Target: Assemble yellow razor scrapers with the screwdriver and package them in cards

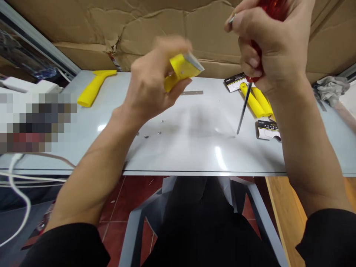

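Note:
My left hand (148, 79), blurred at the fingers, is closed round a yellow scraper (182, 69) with a flat metal blade at its head, held above the table. Higher up on the right, my right hand (278, 48) grips a screwdriver (244, 107) by its red handle, its shaft slanting down to the left. Pinched between thumb and forefinger of that same hand is a small metal piece (231, 19), too small to name. Several small metal fasteners (159, 132) lie on the table below my left hand. Behind them rests a thin metal strip (193, 92).
Yellow handles (255, 104) and black-and-white cards (268, 130) lie at the right of the white table (180, 155). Another yellow handle (96, 87) is at the left. Cardboard (155, 33) lines the back. White cables (25, 193) hang at the left, and a grey cloth (332, 90) sits far right.

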The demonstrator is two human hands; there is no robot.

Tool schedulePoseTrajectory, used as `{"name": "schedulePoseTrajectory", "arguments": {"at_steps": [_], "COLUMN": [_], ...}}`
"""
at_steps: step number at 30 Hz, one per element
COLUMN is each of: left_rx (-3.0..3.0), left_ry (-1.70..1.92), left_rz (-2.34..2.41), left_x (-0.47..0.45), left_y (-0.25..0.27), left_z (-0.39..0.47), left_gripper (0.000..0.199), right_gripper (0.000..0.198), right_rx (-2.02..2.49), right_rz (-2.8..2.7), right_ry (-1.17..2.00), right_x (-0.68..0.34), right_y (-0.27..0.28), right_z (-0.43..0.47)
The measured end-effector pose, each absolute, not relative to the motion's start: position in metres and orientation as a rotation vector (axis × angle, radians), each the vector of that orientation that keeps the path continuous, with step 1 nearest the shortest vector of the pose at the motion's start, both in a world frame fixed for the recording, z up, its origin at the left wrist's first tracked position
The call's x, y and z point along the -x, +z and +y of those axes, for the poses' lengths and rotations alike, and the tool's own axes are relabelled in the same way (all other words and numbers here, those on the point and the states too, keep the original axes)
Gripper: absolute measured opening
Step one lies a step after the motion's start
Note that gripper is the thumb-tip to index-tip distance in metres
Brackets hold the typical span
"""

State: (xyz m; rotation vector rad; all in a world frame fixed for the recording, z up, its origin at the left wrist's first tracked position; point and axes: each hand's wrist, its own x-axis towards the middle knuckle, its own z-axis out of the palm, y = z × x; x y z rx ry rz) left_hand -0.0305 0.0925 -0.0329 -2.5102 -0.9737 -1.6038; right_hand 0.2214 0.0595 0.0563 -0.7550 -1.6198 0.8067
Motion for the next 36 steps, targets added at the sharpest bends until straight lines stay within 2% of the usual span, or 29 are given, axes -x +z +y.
{"name": "schedulePoseTrajectory", "arguments": {"at_steps": [2,3,8,12,16,19,21,23,28,30,32,36], "left_rx": [2.464,2.449,2.536,2.705,2.618,2.554,2.543,2.552,2.666,2.669,2.647,2.644], "left_ry": [-1.329,-1.283,-1.27,-1.393,-1.61,-1.646,-1.647,-1.641,-1.586,-1.572,-1.575,-1.608], "left_rz": [-0.862,-0.863,-1.082,-1.171,-1.186,-1.182,-1.234,-1.314,-1.259,-1.261,-1.311,-1.352], "left_x": [0.029,0.028,0.03,0.033,0.029,0.025,0.024,0.026,0.03,0.032,0.033,0.037], "left_y": [-0.045,-0.05,-0.066,-0.068,-0.074,-0.074,-0.072,-0.071,-0.082,-0.084,-0.084,-0.086], "left_z": [0.101,0.104,0.104,0.1,0.101,0.097,0.093,0.091,0.102,0.107,0.109,0.112], "left_gripper": [0.031,0.029,0.031,0.035,0.045,0.051,0.049,0.047,0.051,0.05,0.047,0.048], "right_gripper": [0.014,0.013,0.019,0.019,0.017,0.02,0.02,0.021,0.025,0.029,0.024,0.004], "right_rx": [0.792,0.815,0.921,0.764,0.784,0.798,0.802,0.795,0.781,0.751,0.712,0.739], "right_rz": [-1.799,-1.878,-2.166,-2.278,-2.11,-1.902,-1.841,-1.935,-2.445,-2.535,-2.493,-2.347], "right_ry": [0.719,0.694,0.535,0.478,0.742,1.052,1.117,1.013,0.289,0.146,0.206,0.552], "right_x": [-0.226,-0.229,-0.233,-0.229,-0.224,-0.221,-0.219,-0.217,-0.222,-0.228,-0.232,-0.231], "right_y": [0.057,0.058,0.054,0.039,0.025,0.019,0.016,0.014,0.019,0.02,0.02,0.021], "right_z": [0.06,0.059,0.053,0.062,0.074,0.081,0.084,0.084,0.072,0.071,0.074,0.08]}}
